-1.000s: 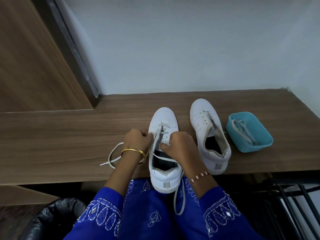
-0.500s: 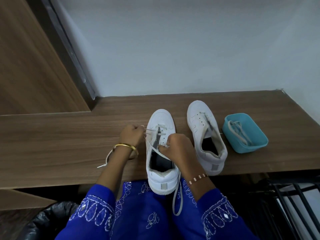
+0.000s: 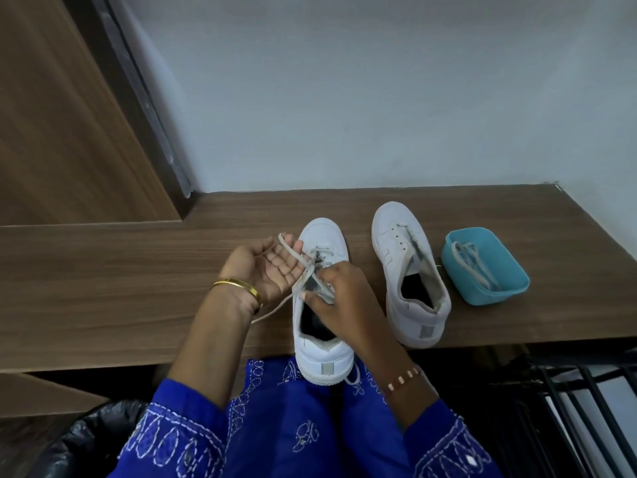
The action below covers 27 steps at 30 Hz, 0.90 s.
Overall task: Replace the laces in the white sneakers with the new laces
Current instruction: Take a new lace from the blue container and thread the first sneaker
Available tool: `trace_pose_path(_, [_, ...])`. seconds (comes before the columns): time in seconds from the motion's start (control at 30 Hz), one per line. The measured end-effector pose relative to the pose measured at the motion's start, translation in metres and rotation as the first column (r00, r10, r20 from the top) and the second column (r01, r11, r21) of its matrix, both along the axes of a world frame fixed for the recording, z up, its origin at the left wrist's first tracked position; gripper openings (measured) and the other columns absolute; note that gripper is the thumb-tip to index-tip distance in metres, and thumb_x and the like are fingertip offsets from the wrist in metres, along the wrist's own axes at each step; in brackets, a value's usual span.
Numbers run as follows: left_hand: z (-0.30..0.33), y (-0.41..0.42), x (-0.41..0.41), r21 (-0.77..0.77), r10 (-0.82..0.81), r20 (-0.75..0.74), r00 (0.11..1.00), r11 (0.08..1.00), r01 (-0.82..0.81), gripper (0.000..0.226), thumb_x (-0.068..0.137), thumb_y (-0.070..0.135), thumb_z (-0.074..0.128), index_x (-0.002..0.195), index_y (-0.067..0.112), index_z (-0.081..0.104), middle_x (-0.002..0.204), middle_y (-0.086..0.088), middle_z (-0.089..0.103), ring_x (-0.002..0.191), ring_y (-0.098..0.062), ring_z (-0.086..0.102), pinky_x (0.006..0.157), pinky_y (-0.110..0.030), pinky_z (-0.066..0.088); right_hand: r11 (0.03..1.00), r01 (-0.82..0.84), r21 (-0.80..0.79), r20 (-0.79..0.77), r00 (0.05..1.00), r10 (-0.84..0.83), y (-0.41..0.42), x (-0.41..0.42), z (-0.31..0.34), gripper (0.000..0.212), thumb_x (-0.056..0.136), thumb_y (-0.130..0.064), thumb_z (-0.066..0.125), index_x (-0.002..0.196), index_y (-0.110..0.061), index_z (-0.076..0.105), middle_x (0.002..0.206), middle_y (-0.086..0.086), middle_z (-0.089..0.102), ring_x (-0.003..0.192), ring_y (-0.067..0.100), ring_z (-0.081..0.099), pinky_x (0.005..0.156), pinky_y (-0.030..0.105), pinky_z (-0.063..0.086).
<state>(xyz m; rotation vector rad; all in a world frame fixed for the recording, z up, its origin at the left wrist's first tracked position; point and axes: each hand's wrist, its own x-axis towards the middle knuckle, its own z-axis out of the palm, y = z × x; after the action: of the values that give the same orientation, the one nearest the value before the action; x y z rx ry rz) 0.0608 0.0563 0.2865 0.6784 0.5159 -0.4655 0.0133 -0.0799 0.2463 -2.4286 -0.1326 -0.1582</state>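
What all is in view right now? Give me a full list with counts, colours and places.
sneaker being laced: 1, white, at the table's near edge, heel overhanging
second sneaker: 1, white, on the table to its right, no lace through its eyelets
lace: 1, off-white, partly threaded in the first sneaker, one end trailing left on the table
tub: 1, light blue, far right on the table
laces in tub: off-white, count unclear
table: 1, brown wood, along the wall
bag: 1, black, lower left below the table
left hand: palm up, lace across its fingers
right hand: grip pinching the lace at the eyelets
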Motion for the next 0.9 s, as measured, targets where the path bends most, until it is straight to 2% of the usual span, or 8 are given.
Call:
trace_pose_path(0.13, [0.003, 0.0, 0.0, -0.07, 0.072, -0.071, 0.995, 0.995, -0.077, 0.029, 0.095, 0.01, 0.036, 0.077, 0.004, 0.057, 0.054, -0.003, 0.064, 0.044, -0.012, 0.063, 0.047, -0.033, 0.055, 0.999, 0.008, -0.049, 0.017, 1.0, -0.007, -0.001, -0.006, -0.004, 0.016, 0.082, -0.022, 0.067, 0.089, -0.009, 0.07, 0.097, 0.006, 0.061, 0.096, 0.021, 0.054, 0.08, 0.031, 0.045])
trace_pose_path(0.23, [0.001, 0.006, 0.001, -0.119, 0.118, -0.101, 0.988, 0.984, -0.129, 0.025, 0.095, 0.008, 0.035, 0.081, 0.003, 0.055, 0.054, -0.002, 0.064, 0.041, -0.009, 0.06, 0.044, -0.024, 0.053, 0.986, 0.057, 0.159, -0.043, 0.998, -0.051, -0.01, -0.009, 0.008, 0.015, 0.08, -0.023, 0.07, 0.079, -0.008, 0.068, 0.078, 0.001, 0.061, 0.079, 0.012, 0.054, 0.067, 0.018, 0.041])
trace_pose_path(0.33, [0.0, 0.008, 0.0, -0.129, 0.084, -0.06, 0.995, 0.987, -0.091, 0.026, 0.094, 0.009, 0.035, 0.083, 0.003, 0.058, 0.059, 0.0, 0.066, 0.046, -0.008, 0.062, 0.047, -0.022, 0.054, 0.96, 0.055, 0.276, -0.062, 0.997, -0.039, -0.013, -0.004, 0.022, 0.016, 0.085, -0.023, 0.064, 0.097, -0.014, 0.068, 0.082, -0.005, 0.059, 0.072, 0.001, 0.05, 0.067, 0.017, 0.04])
trace_pose_path(0.47, [0.005, 0.002, -0.004, -0.105, 0.031, 0.004, 1.0, 0.994, -0.03, 0.028, 0.094, 0.012, 0.036, 0.081, 0.005, 0.06, 0.061, 0.001, 0.067, 0.05, -0.009, 0.064, 0.05, -0.021, 0.054, 0.978, -0.106, 0.181, -0.099, 0.987, 0.126, -0.003, 0.011, 0.027, 0.031, 0.091, -0.012, 0.055, 0.121, -0.013, 0.06, 0.103, 0.002, 0.055, 0.083, 0.01, 0.051, 0.068, 0.009, 0.037])
trace_pose_path(0.63, [0.005, 0.013, -0.002, -0.095, 0.072, -0.02, 0.997, 0.993, -0.074, 0.026, 0.093, 0.016, 0.039, 0.079, 0.007, 0.059, 0.061, 0.002, 0.066, 0.054, -0.014, 0.067, 0.063, -0.039, 0.057, 0.976, -0.148, 0.157, -0.115, 0.979, 0.167, -0.004, 0.008, 0.02, 0.009, 0.082, -0.006, 0.062, 0.089, -0.002, 0.068, 0.1, 0.01, 0.058, 0.089, 0.02, 0.057, 0.076, 0.02, 0.041])
trace_pose_path(0.7, [0.003, 0.018, -0.003, -0.135, 0.064, -0.033, 0.997, 0.988, -0.068, 0.022, 0.091, 0.022, 0.041, 0.082, 0.008, 0.057, 0.064, 0.003, 0.066, 0.063, -0.02, 0.07, 0.079, -0.052, 0.051, 0.975, -0.124, 0.183, -0.073, 0.988, 0.139, -0.013, 0.002, 0.017, 0.012, 0.078, -0.015, 0.064, 0.079, -0.004, 0.069, 0.092, 0.004, 0.056, 0.087, 0.017, 0.056, 0.078, 0.026, 0.042])
trace_pose_path(0.8, [0.003, 0.016, -0.008, -0.244, 0.096, -0.048, 0.994, 0.964, -0.105, 0.021, 0.089, 0.022, 0.042, 0.074, 0.009, 0.049, 0.066, -0.003, 0.066, 0.075, -0.027, 0.07, 0.077, -0.07, 0.04, 0.995, -0.073, 0.063, -0.022, 0.997, 0.074, -0.021, 0.0, 0.018, 0.026, 0.075, -0.033, 0.069, 0.069, -0.008, 0.07, 0.086, 0.004, 0.056, 0.088, 0.018, 0.053, 0.077, 0.033, 0.043])
trace_pose_path(0.9, [0.007, 0.009, -0.01, -0.309, 0.175, -0.087, 0.981, 0.931, -0.194, 0.022, 0.093, 0.017, 0.038, 0.077, 0.005, 0.048, 0.066, -0.009, 0.064, 0.069, -0.029, 0.068, 0.075, -0.053, 0.049, 0.991, -0.133, -0.026, 0.001, 0.991, 0.133, -0.012, 0.0, 0.03, 0.023, 0.075, -0.031, 0.074, 0.072, -0.008, 0.071, 0.085, 0.004, 0.051, 0.085, 0.012, 0.05, 0.076, 0.028, 0.04])
